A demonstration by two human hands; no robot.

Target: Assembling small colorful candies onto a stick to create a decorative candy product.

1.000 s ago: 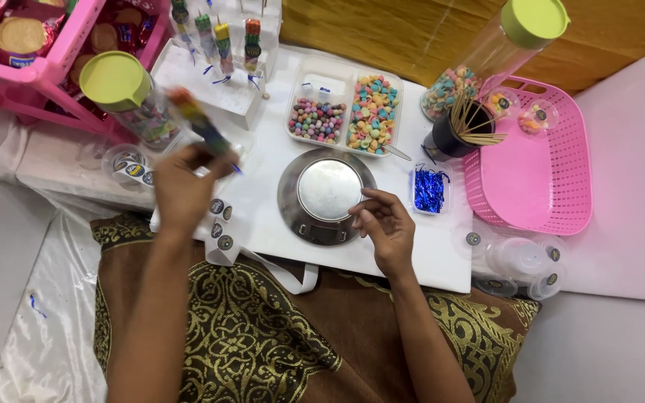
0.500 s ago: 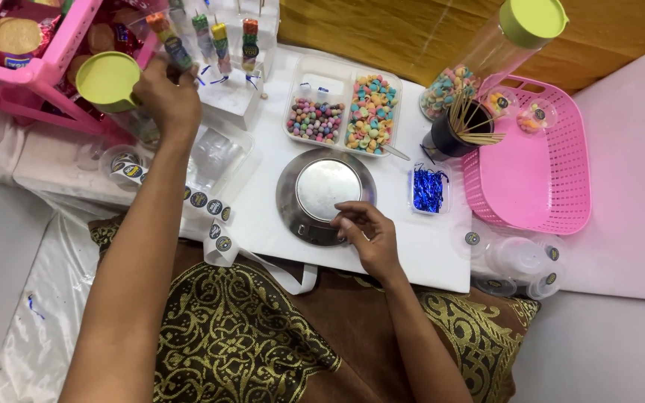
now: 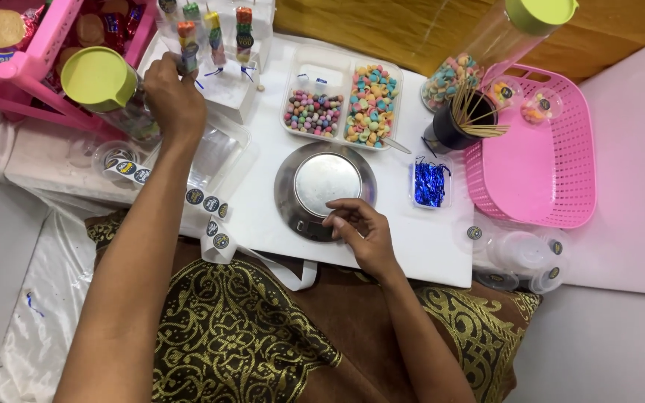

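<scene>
1. Left hand (image 3: 173, 93) stretched up and to the left over the white board (image 3: 263, 201), fingers closed around the lower end of a wrapped candy skewer (image 3: 187, 46), held upright.
2. Held skewer standing at the white stand (image 3: 225, 89) near the board's far left edge, among three more wrapped candy skewers (image 3: 243, 30) upright in the same stand; whether its tip sits in the stand, cannot tell.
3. Right hand (image 3: 360, 231) resting at the near right rim of the round steel kitchen scale (image 3: 325, 186), fingers loosely curled and touching the rim, nothing gripped.
4. Just behind the scale, a clear two-compartment tray (image 3: 345, 89) with round candies on the left and pastel marshmallow pieces on the right.
5. Right of the scale, a small clear tub of blue twist ties (image 3: 431, 183); behind that, a black cup of wooden sticks (image 3: 463, 119).
6. Pink basket (image 3: 539, 172) at the far right, touching the board's edge.
7. Jar with a green lid (image 3: 102, 78) just left of the left hand.
8. Strip of round stickers (image 3: 210, 216) lying under the left forearm, trailing off the board's near edge.
</scene>
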